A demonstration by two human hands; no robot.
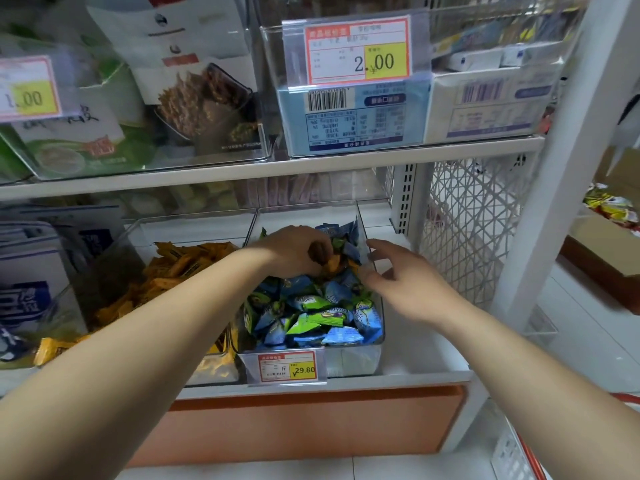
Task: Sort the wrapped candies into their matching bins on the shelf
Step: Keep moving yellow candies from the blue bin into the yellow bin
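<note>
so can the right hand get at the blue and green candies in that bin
Probably yes. The bin is open on top, the right hand hovers open by its right wall, and nothing covers the blue and green candies in front; the left hand pinches an orange candy further back.

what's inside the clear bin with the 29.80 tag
The clear bin holds a heap of blue and green wrapped candies. The left hand pinches an orange candy over the back of it. Lower layers and whatever lies under that hand are covered.

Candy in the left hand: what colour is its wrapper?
Orange; the candy shows best in the head view, in the left hand.
</note>
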